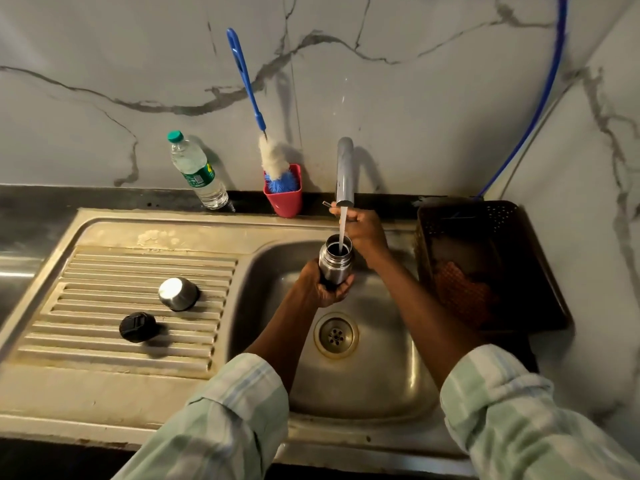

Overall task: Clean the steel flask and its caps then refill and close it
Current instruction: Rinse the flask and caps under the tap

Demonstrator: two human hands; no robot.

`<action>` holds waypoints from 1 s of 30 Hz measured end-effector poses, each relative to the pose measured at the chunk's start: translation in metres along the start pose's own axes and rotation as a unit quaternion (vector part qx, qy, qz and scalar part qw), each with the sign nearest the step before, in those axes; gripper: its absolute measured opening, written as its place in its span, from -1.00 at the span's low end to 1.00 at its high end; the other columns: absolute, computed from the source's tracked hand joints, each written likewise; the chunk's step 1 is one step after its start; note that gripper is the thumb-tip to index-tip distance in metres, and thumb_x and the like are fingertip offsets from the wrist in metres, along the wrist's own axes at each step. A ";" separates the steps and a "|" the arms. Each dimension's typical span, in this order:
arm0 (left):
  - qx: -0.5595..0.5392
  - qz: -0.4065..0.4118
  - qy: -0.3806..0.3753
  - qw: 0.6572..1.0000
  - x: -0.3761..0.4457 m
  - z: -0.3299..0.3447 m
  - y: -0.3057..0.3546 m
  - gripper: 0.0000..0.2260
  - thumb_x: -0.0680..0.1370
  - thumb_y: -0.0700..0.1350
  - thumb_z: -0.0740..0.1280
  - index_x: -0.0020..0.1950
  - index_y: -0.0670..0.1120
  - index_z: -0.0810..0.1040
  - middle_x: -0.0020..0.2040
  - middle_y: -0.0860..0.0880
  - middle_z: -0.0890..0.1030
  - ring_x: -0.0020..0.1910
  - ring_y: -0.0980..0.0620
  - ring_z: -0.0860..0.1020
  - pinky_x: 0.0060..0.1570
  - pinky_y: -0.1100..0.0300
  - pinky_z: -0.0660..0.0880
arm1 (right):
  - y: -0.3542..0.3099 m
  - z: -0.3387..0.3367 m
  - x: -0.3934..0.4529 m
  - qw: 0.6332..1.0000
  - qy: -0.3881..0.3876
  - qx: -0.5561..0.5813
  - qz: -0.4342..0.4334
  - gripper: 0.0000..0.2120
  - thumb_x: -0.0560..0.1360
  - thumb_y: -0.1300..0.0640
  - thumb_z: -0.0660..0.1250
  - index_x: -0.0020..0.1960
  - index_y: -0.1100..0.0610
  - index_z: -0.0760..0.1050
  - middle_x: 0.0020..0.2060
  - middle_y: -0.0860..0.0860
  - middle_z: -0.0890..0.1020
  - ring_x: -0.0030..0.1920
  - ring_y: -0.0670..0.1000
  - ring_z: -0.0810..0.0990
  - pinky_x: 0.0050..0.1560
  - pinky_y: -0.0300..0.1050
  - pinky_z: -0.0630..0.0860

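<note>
Two caps, a domed steel cup (178, 293) and a black plastic stopper (137, 327), are lying on the ribbed drainboard (104, 271). Left hand (323, 287) is gripping the cylindrical flask (335, 263) under running water; right hand (363, 228) is curling round the tap lever (327, 204).

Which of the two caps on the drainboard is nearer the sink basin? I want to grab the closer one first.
The steel cap, shiny and dome-shaped, lies nearer the basin. The black cap sits farther left and closer to the front edge of the drainboard.
</note>
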State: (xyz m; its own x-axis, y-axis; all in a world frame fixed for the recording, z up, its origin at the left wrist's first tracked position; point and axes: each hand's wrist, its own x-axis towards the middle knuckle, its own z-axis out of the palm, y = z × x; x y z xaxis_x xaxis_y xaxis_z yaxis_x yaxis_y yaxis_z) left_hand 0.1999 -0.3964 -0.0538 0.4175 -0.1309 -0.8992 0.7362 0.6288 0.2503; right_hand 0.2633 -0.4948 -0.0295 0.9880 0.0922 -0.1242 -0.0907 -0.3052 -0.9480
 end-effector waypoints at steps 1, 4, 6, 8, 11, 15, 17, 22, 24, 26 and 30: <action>-0.005 -0.001 -0.001 1.000 0.001 -0.001 -0.001 -0.65 0.62 0.05 0.25 -0.08 -0.24 0.54 -0.16 -0.21 0.55 -0.22 -0.12 0.56 -0.45 0.01 0.61 | -0.001 0.003 -0.010 0.997 0.047 0.058 0.018 -0.72 0.53 0.33 0.31 0.21 0.22 0.61 0.14 0.11 0.66 0.14 0.04 0.63 0.07 -0.32 0.53; -0.011 -0.002 -0.002 1.000 0.004 -0.005 -0.003 -0.67 0.61 0.06 0.22 -0.07 -0.18 0.58 -0.18 -0.17 0.61 -0.22 -0.09 0.59 -0.45 0.06 0.63 | -0.016 0.007 -0.035 0.972 0.068 0.218 0.053 -0.79 0.48 0.40 0.33 0.07 0.27 0.64 -0.01 0.14 0.70 0.04 0.06 0.68 0.13 -0.16 0.58; -0.021 -0.001 0.008 1.000 0.008 -0.010 -0.005 -0.68 0.61 0.08 0.21 -0.01 -0.16 0.58 -0.14 -0.14 0.62 -0.20 -0.08 0.59 -0.49 0.06 0.60 | -0.028 0.008 -0.044 0.954 0.040 0.288 0.078 -0.76 0.46 0.51 0.24 -0.05 0.28 0.62 -0.10 0.19 0.67 -0.06 0.13 0.66 0.13 -0.09 0.59; -0.039 -0.002 0.025 0.999 0.012 -0.015 -0.007 -0.68 0.61 0.08 0.21 0.10 -0.14 0.59 -0.05 -0.14 0.62 -0.16 -0.08 0.59 -0.51 0.04 0.59 | -0.035 0.011 -0.046 0.951 0.028 0.294 0.093 -0.72 0.50 0.51 0.15 -0.12 0.25 0.57 -0.20 0.19 0.64 -0.17 0.16 0.63 0.00 -0.05 0.61; -0.054 -0.011 0.043 0.998 0.011 -0.019 -0.008 -0.67 0.60 0.08 0.22 0.14 -0.12 0.61 -0.01 -0.14 0.62 -0.14 -0.09 0.59 -0.52 0.01 0.59 | -0.040 0.014 -0.047 0.967 0.020 0.241 0.082 -0.79 0.57 0.42 0.17 -0.04 0.21 0.53 -0.18 0.17 0.65 -0.25 0.09 0.62 -0.06 -0.02 0.60; -0.051 -0.024 0.043 0.998 0.001 -0.014 -0.004 -0.62 0.59 0.12 0.26 0.01 -0.19 0.61 -0.04 -0.22 0.58 -0.08 -0.12 0.59 -0.37 0.00 0.65 | -0.030 0.013 -0.055 0.982 -0.035 0.173 0.067 -0.83 0.50 0.00 0.40 0.01 0.06 0.63 -0.04 0.05 0.72 0.02 0.01 0.68 0.26 0.06 0.51; -0.043 -0.023 0.038 0.998 -0.008 -0.009 -0.001 -0.54 0.58 0.15 0.29 0.03 -0.28 0.57 -0.04 -0.30 0.50 0.10 -0.16 0.57 -0.09 0.06 0.67 | -0.019 0.007 -0.067 0.983 -0.089 0.148 0.064 -0.54 0.32 -0.21 0.49 0.14 0.00 0.62 0.12 -0.04 0.66 0.19 -0.02 0.60 0.31 0.02 0.46; 0.025 -0.007 -0.020 0.999 -0.014 -0.009 -0.006 -0.63 0.63 -0.01 0.25 -0.02 -0.36 0.47 -0.10 -0.33 0.47 -0.16 -0.17 0.57 -0.02 0.05 0.65 | 0.004 0.003 -0.072 0.995 -0.093 -0.025 0.022 0.00 0.22 0.04 0.64 0.53 -0.01 0.20 0.39 0.04 0.44 0.35 0.02 0.44 0.35 0.01 0.42; 0.038 0.003 -0.045 0.998 -0.010 -0.010 -0.008 -0.62 0.63 0.01 0.26 0.00 -0.35 0.49 -0.17 -0.28 0.56 -0.21 -0.12 0.61 -0.24 0.04 0.66 | 0.003 0.005 -0.071 0.997 -0.048 -0.049 0.033 -0.13 0.18 0.01 0.64 0.41 0.01 0.35 0.24 0.01 0.56 0.23 0.02 0.54 0.28 0.03 0.49; 0.073 0.040 -0.043 0.996 -0.012 -0.011 -0.009 -0.59 0.63 0.07 0.27 0.04 -0.32 0.49 -0.14 -0.28 0.61 -0.14 -0.16 0.65 -0.09 -0.06 0.66 | -0.004 0.005 -0.075 0.997 0.005 -0.073 0.027 -0.40 0.25 0.09 0.60 0.25 0.05 0.48 0.09 -0.03 0.62 0.11 0.01 0.59 0.14 -0.07 0.53; 0.202 0.199 0.043 0.958 -0.019 -0.016 -0.009 -0.80 0.62 -0.02 0.28 0.02 -0.15 0.54 -0.04 -0.17 0.59 -0.08 -0.04 0.59 -0.08 0.11 0.57 | -0.014 0.005 -0.078 0.996 0.071 -0.036 0.028 -0.46 0.36 0.15 0.56 0.28 0.10 0.46 0.09 -0.07 0.56 0.09 -0.10 0.49 0.05 -0.21 0.41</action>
State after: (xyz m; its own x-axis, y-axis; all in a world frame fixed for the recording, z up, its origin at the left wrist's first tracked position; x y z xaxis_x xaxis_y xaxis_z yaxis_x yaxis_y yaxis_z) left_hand 0.1770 -0.3870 -0.0444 0.6757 0.1323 -0.7252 0.6807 0.2654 0.6828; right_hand 0.1868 -0.4932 -0.0084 0.9899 -0.0596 -0.1287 -0.1417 -0.3736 -0.9167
